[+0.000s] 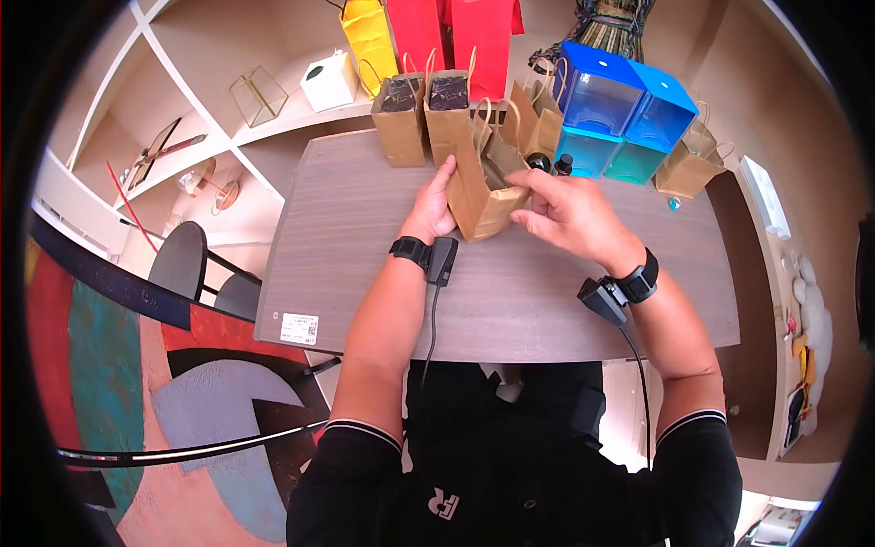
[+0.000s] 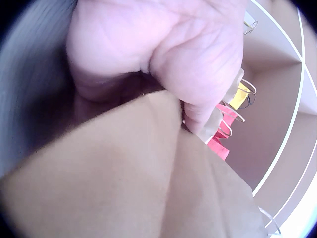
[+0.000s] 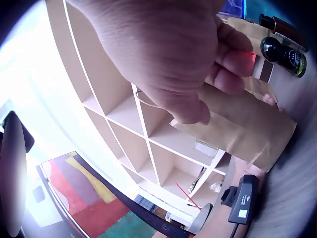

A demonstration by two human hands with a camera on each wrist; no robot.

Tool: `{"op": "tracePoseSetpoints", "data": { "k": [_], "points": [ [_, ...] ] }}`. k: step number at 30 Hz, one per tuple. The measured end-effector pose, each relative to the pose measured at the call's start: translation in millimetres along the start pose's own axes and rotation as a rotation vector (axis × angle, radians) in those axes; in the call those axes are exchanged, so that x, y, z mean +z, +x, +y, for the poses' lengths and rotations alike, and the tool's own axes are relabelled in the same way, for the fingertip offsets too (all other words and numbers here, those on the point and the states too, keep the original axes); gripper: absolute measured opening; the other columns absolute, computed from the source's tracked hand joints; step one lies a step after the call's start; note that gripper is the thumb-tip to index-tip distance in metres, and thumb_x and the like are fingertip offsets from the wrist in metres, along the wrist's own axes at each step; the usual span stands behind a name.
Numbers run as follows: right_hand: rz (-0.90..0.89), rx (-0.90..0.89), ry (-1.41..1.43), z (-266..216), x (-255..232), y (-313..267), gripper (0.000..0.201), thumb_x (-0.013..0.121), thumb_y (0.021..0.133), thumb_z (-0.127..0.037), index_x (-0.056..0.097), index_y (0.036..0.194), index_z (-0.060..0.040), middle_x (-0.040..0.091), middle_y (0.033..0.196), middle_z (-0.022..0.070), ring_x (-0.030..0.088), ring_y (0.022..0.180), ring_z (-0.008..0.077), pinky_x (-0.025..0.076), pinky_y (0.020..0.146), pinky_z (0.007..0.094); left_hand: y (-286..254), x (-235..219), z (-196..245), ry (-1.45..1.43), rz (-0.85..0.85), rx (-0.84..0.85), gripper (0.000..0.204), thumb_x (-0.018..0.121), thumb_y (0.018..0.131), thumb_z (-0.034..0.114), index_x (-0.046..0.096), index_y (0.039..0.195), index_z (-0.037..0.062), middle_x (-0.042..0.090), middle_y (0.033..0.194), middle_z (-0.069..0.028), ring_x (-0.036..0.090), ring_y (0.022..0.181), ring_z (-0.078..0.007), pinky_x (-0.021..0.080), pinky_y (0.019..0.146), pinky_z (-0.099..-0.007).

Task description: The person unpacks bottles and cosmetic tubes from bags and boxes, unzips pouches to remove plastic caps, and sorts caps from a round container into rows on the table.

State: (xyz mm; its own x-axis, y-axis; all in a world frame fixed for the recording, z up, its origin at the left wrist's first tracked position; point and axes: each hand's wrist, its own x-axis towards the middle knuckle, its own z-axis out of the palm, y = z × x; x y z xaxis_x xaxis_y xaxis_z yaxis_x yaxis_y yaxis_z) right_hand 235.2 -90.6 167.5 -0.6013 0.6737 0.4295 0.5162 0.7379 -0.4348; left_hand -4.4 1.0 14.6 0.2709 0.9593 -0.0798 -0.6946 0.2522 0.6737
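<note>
A brown paper bag leans tilted on the table, its mouth turned toward my right hand. My left hand grips it from the left, thumb extended up along its side; the left wrist view has that hand around a corner of the bag. At the mouth is my right hand, index finger over the rim and thumb outside. In the right wrist view the thumb and curled fingers of this hand straddle the edge of the bag. The bag's inside is mostly hidden.
Behind stand two brown bags with dark contents and another brown bag. A dark green bottle and a brown bottle are close by. Blue boxes are stacked right of them. The grey table spreads around the hands.
</note>
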Motion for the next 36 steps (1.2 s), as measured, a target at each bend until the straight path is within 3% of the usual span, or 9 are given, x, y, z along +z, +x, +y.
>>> {"op": "tracePoseSetpoints", "data": {
  "k": [3,12,21,26,29,31,36],
  "points": [
    [-0.061,0.075,-0.065,-2,0,2,0.024,0.075,0.085,-0.017,0.064,0.103,-0.0070,0.069,0.073,0.0113,0.070,0.070,0.0312,0.052,0.062,0.0419,-6,7,2,-0.005,-0.025,-0.013,0.052,0.060,0.101,0.046,0.055,0.136,0.0085,0.063,0.131,-0.0101,0.062,0.120,-0.0256,0.051,0.103,-0.0439],
    [0.149,0.317,0.020,8,-9,16,0.024,0.077,0.084,-0.018,0.064,0.098,-0.0026,0.069,0.073,0.0165,0.070,0.068,0.0330,0.052,0.061,0.0404,-1,6,1,0.019,-0.083,0.014,0.065,0.055,0.100,0.056,0.049,0.139,0.0054,0.057,0.135,-0.0152,0.059,0.122,-0.0294,0.048,0.104,-0.0499],
    [0.168,0.400,-0.098,27,-2,45,0.029,0.072,0.084,-0.023,0.066,0.103,-0.0023,0.071,0.081,0.0187,0.071,0.081,0.0378,0.054,0.072,0.0467,-1,3,0,-0.033,-0.090,0.001,0.059,0.055,0.101,0.051,0.048,0.136,0.0034,0.055,0.134,-0.0173,0.058,0.121,-0.0321,0.048,0.104,-0.0522],
    [0.215,0.350,-0.282,38,15,66,0.028,0.071,0.084,-0.024,0.066,0.103,-0.0030,0.072,0.083,0.0195,0.070,0.082,0.0397,0.055,0.072,0.0488,1,2,-2,-0.065,-0.087,0.008,0.056,0.057,0.102,0.046,0.047,0.135,0.0025,0.055,0.130,-0.0173,0.058,0.118,-0.0320,0.049,0.104,-0.0534],
    [0.238,0.359,-0.374,43,24,78,0.027,0.070,0.085,-0.025,0.066,0.101,-0.0034,0.071,0.084,0.0202,0.070,0.082,0.0406,0.055,0.073,0.0502,2,0,-3,-0.075,-0.021,0.026,0.051,0.061,0.100,0.042,0.051,0.132,0.0040,0.057,0.121,-0.0133,0.061,0.109,-0.0291,0.052,0.097,-0.0486],
    [0.250,0.362,-0.405,44,26,86,0.027,0.069,0.086,-0.026,0.065,0.101,-0.0037,0.071,0.084,0.0209,0.070,0.082,0.0409,0.055,0.074,0.0513,3,-3,-4,-0.074,0.053,0.075,0.046,0.062,0.100,0.040,0.053,0.129,0.0047,0.059,0.111,-0.0100,0.062,0.097,-0.0234,0.054,0.087,-0.0406],
    [0.208,0.398,-0.443,42,25,98,0.020,0.062,0.088,-0.022,0.063,0.095,-0.0028,0.072,0.083,0.0226,0.071,0.082,0.0412,0.056,0.075,0.0527,10,-18,-3,-0.124,0.036,0.071,0.042,0.063,0.099,0.039,0.056,0.124,0.0057,0.062,0.100,-0.0063,0.060,0.084,-0.0189,0.051,0.075,-0.0336]
  ]
}}
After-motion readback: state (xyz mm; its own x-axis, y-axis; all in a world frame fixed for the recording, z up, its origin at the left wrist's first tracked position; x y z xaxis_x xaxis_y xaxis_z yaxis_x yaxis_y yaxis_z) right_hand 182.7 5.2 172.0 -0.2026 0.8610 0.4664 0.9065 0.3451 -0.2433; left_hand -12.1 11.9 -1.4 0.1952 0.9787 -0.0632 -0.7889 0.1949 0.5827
